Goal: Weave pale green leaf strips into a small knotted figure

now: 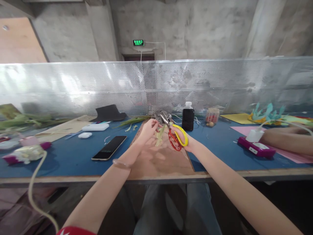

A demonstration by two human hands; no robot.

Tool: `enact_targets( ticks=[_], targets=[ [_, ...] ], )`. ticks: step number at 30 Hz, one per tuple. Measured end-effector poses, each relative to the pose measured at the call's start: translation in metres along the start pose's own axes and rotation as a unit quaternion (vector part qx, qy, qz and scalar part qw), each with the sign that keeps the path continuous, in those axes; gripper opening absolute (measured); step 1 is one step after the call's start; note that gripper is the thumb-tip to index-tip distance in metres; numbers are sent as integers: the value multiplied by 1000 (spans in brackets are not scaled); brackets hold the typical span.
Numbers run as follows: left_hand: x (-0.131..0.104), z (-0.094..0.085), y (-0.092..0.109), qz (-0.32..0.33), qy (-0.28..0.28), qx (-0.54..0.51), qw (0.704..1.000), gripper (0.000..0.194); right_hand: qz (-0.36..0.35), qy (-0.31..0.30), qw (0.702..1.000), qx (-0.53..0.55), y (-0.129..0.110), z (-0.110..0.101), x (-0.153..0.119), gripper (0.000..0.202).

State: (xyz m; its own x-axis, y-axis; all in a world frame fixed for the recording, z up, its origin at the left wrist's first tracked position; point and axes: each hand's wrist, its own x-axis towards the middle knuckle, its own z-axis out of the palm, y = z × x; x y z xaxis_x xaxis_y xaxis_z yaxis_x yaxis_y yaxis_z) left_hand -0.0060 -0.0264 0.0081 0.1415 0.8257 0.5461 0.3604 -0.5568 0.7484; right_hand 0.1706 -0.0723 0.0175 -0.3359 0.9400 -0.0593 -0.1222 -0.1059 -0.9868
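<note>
My right hand (pixel 186 141) is closed on a pair of scissors (pixel 174 142) with one red and one yellow handle loop. Their metal blades point up and left, toward my other hand. The fingers of my left hand (pixel 148 130) are pinched together around a thin, pale yellow-green leafy strip (pixel 160 136), which hangs down between the two hands; its upper end is partly hidden by the fingertips. Beneath both hands lies a brown board (pixel 158 163) on the blue tabletop. Just behind them sits a bundle of grey cord-like strands (pixel 160 114).
A phone (pixel 110 148), a white earbud case (pixel 85 135) and green leaves (pixel 133 120) lie on the left. Right of centre stand a dark bottle (pixel 188 119) and a jar (pixel 212 116). Another person's arm (pixel 286 140) rests near a purple power strip (pixel 256 148). A perforated metal screen (pixel 156 85) closes the back.
</note>
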Motion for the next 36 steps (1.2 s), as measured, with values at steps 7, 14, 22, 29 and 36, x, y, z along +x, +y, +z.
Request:
enact_targets(
  ticks=[7,14,22,29,36],
  targets=[
    [0,-3,0,-26,-38,0,999,22,-9,-16,999,27,-7,0,-3,43],
    [-2,0,-7,-66,-139,8,988,19,-135,47,982,123,-24,1,-11,45],
    [6,-58,26,-87,-129,-17,988,17,-256,165,926,223,-43,-17,-25,43],
    [-31,-171,70,-278,-366,52,887,5,-203,182,922,275,-37,-23,-15,47],
    [-48,-210,64,-363,-271,55,890,27,-149,203,918,307,-34,-26,-2,48]
  ],
)
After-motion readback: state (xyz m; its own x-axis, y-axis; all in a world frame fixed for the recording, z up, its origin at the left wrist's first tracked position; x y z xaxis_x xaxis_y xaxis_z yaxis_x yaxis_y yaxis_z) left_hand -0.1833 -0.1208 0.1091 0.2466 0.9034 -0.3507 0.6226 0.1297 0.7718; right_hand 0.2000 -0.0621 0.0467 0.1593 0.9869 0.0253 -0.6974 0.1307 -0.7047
